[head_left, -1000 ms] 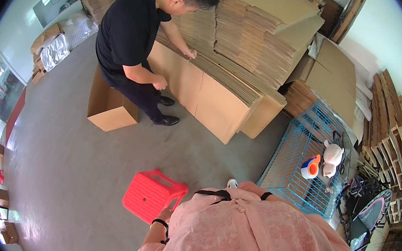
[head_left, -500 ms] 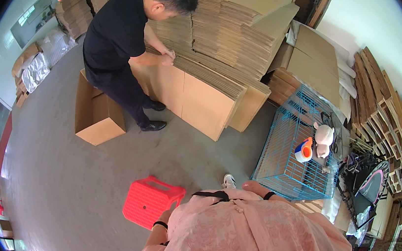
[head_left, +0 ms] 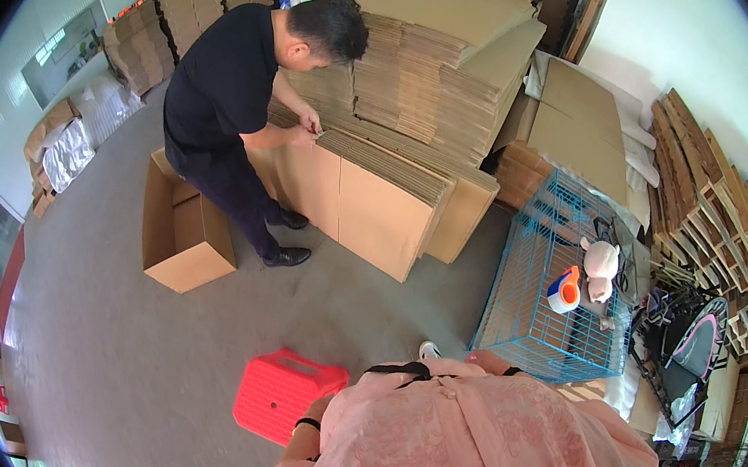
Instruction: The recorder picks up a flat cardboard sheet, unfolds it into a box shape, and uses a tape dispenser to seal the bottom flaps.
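An open cardboard box (head_left: 198,267) sat beyond the red stool (head_left: 269,402) and a little to its left. Past the stool's far side, a co-worker (head_left: 220,94) in black bent forward, both hands close together at the upper edge of the upright cardboard sheets (head_left: 390,213), which ran beyond and to the right of the stool. The stool itself lay before the wearer, its seat turned toward the camera. At its near right edge was the wearer's left hand (head_left: 318,408), seemingly touching it; the fingers were hidden, so I could not tell how closed they were. Right of the stool, the right hand (head_left: 482,359) showed only in part past the pink top, its state impossible to tell. The blue wire cage (head_left: 545,357), farther right of the stool, was nearest to that hand. The step in hand looked to be handling the stool with the left hand; the next move, I judged, called for a sure hold and level legs before any weight went on it.
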Demonstrator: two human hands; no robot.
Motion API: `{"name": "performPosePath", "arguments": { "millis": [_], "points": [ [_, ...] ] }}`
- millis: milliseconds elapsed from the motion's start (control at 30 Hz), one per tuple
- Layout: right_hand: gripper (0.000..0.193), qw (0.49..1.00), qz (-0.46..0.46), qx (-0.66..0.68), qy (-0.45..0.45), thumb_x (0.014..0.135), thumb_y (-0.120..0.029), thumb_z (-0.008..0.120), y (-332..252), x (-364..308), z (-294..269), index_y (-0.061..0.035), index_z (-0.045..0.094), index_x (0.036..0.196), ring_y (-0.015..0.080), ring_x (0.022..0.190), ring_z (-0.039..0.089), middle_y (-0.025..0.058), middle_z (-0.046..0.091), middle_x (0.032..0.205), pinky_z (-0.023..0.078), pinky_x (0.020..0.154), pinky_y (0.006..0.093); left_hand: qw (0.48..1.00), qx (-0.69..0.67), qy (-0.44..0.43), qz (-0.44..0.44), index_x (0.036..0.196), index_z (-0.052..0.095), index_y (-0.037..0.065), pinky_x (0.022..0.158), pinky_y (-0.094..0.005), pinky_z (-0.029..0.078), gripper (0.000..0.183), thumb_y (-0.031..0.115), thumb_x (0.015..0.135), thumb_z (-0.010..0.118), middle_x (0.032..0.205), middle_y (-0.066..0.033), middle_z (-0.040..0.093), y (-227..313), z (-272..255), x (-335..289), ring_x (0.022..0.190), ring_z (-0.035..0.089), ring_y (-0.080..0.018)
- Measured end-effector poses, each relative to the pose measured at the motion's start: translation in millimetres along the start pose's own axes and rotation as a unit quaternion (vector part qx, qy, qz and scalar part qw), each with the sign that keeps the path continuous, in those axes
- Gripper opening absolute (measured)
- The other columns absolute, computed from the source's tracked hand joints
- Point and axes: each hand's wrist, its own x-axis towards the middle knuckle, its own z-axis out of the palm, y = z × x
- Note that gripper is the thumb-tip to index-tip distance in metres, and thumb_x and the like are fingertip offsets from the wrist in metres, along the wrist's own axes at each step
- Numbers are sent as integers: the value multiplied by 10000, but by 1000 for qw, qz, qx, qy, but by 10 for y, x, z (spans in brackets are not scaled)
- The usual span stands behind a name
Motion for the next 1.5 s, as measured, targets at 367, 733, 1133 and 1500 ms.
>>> {"name": "performPosePath", "arguments": {
  "millis": [367,733,1133,1500],
  "points": [
    [271,960,-223,-165,-33,882,-271,540,558,-2,121,-52,701,876,386,910,664,209,690,928,535,783,485,998,-52,14,-11,1165,654,118,795,-476,540,414,396,888,524,1070,-197,690,62,-74,68,995,666,-380],
    [229,981,-83,-175,-27,835,-235,572,279,-288,31,-59,716,864,359,908,672,186,699,914,540,799,469,996,55,-27,64,1277,599,159,918,-473,498,467,417,898,512,1155,-264,637,-510,467,634,1131,605,-372],
    [248,944,-194,-266,15,841,-263,591,1219,144,710,-82,742,919,353,971,657,186,705,967,529,844,456,997,46,-33,58,1276,600,160,935,-468,489,463,412,898,512,1164,-268,631,-441,352,620,1149,594,-365],
    [259,936,-202,-288,22,826,-290,603,1670,313,949,-92,731,934,357,971,657,180,702,977,531,824,465,999,12,-16,38,1275,602,161,952,-462,480,459,408,898,511,1172,-272,625,-425,456,512,1166,584,-358]
  ]
}}
